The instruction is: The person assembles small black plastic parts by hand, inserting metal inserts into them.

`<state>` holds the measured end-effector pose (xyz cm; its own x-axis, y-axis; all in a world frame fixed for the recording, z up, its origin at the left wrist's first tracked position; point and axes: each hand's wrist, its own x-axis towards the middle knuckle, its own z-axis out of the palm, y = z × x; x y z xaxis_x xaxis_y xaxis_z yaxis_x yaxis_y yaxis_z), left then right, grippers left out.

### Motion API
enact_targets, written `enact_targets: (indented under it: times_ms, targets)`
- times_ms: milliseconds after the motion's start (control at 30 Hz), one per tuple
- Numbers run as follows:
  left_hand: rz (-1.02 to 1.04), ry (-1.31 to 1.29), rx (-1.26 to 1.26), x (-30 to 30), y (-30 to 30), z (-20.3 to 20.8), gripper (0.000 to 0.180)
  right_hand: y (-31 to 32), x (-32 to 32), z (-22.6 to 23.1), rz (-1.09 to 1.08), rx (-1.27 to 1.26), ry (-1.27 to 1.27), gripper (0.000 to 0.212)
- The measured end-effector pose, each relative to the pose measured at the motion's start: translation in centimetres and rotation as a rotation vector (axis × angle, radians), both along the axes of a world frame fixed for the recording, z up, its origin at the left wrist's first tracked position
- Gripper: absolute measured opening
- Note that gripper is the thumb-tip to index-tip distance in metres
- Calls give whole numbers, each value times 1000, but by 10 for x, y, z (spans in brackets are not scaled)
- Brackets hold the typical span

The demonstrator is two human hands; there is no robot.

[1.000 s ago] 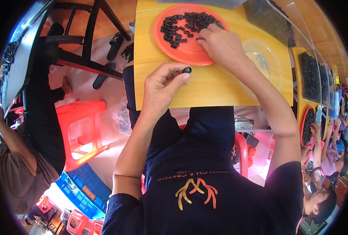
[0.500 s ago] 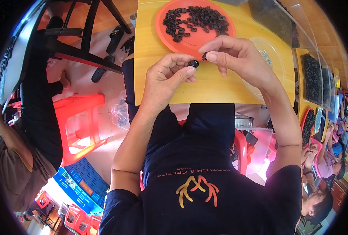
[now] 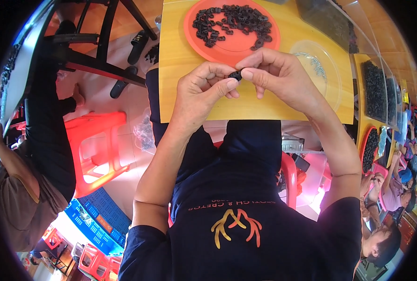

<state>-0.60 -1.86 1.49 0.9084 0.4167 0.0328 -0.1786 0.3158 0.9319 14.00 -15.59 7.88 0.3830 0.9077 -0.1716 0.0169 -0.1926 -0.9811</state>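
Above the near part of the yellow table (image 3: 185, 110), my two hands meet fingertip to fingertip. My left hand (image 3: 202, 90) is closed, pinching a small round black plastic part (image 3: 236, 75) between thumb and forefinger. The thumb and forefinger of my right hand (image 3: 279, 77) press against the same spot from the other side. The small black piece pinched there is mostly hidden by the fingers. Just beyond the hands lies a round red plate (image 3: 196, 49), with many small black plastic pieces (image 3: 232, 23) scattered on it.
A clear round dish (image 3: 335, 89) with small silvery pieces (image 3: 317, 65) sits right of my right hand. Clear bins (image 3: 375, 93) of black parts stand farther right. Left of the table are a red stool (image 3: 93, 122), a blue crate (image 3: 96, 220) and a standing person (image 3: 25, 206).
My right hand has moved slightly left, bringing its small black piece against the round black part in my left hand. The plate and table appear shifted slightly up and left in view.
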Motion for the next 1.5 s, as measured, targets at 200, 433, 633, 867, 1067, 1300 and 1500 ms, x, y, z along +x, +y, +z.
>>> enact_targets:
  times_ms: [200,433,633,867,1067,1300,1500]
  targets:
    - [-44,6,52,-7,-2,2,17,-6,7,19,178,-202,-275,19]
    - [-132,4,90,-9,-6,13,14,-9,7,35,449,-171,-686,22]
    - [-146,35,94,-7,-4,15,13,-12,-10,35,317,-152,-877,28]
    - [-221,3,60,-5,3,20,14,-6,2,55,337,-392,-228,24]
    - [-258,-4,105,-7,1,23,14,-15,10,47,401,-312,-173,22]
    - [-167,15,162,2,0,20,14,-19,3,35,298,-168,-655,24]
    - [-230,-97,125,12,6,23,17,-23,15,39,249,-344,-109,43]
